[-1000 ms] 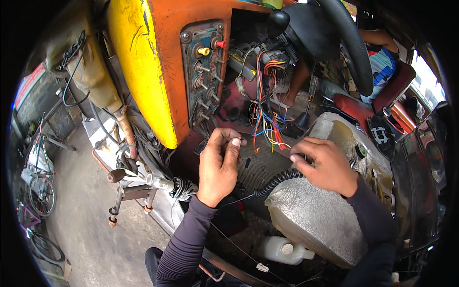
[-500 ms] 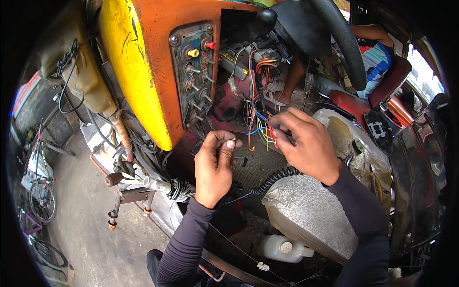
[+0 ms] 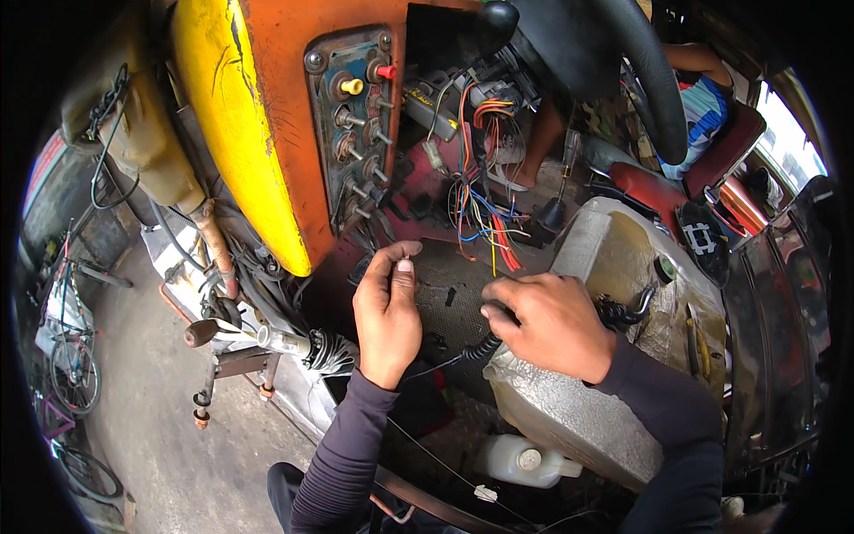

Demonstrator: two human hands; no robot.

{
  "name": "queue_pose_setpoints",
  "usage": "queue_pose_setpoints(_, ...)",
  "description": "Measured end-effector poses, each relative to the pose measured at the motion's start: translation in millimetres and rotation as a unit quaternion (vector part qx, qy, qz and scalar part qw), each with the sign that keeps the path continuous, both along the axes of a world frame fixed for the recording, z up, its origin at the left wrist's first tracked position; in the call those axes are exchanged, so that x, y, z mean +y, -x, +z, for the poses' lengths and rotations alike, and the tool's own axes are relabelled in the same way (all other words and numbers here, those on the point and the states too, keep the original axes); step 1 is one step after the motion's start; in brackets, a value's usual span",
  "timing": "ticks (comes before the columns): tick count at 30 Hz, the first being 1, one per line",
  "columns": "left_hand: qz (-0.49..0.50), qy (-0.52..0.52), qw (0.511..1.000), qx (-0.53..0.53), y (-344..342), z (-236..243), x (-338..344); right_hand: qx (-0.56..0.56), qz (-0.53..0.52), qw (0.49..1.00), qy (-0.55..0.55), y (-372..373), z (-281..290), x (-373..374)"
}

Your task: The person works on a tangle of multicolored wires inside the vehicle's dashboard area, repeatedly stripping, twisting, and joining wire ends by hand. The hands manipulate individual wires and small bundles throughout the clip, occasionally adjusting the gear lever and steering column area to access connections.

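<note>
My left hand (image 3: 389, 311) is raised in front of the dashboard, thumb and forefinger pinched together; anything between them is too small to make out. To its right my right hand (image 3: 553, 322) is closed with curled fingers, just below the hanging ends of a bundle of coloured wires (image 3: 487, 214). A yellow wire comes down close to those fingers, but I cannot tell whether they touch it. Red, blue, white and orange strands dangle loose from under the steering column. Whatever my right fingertips hold is hidden.
The steering wheel (image 3: 654, 89) rises at the upper right, with a person (image 3: 703, 125) seated beyond it. An orange panel with toggle switches (image 3: 360, 133) stands at the left. A silver-covered engine hump (image 3: 569, 392), a coiled black cable (image 3: 480, 349) and a white jug (image 3: 525, 461) lie nearer.
My right hand has come down and away from the wires, which now hang free with their red ends showing. My left hand has shifted slightly left, still pinched.
</note>
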State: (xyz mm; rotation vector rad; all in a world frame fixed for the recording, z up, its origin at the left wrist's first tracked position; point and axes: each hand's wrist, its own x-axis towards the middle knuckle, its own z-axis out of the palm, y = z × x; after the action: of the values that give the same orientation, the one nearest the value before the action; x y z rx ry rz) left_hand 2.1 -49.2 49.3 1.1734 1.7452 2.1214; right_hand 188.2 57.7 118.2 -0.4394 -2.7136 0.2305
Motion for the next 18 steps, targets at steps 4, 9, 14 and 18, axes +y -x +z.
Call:
queue_pose_setpoints(4,-0.012,0.088,0.996,-0.023,-4.5,-7.6,6.4,0.028,-0.022,0.999,0.02,3.1,-10.5,9.7)
queue_pose_setpoints(9,-0.023,0.065,0.99,0.126,-9.7,-6.5,35.5,0.071,-0.023,0.996,0.042,8.0,-22.2,20.2)
queue_pose_setpoints(14,-0.022,0.089,0.971,0.219,-2.4,-6.0,48.3,0.043,-0.058,0.996,0.051,8.7,-22.8,31.1)
queue_pose_setpoints(18,-0.031,0.101,0.968,0.227,4.6,-7.4,48.4,-0.007,-0.048,0.999,0.016,5.3,-19.0,36.7)
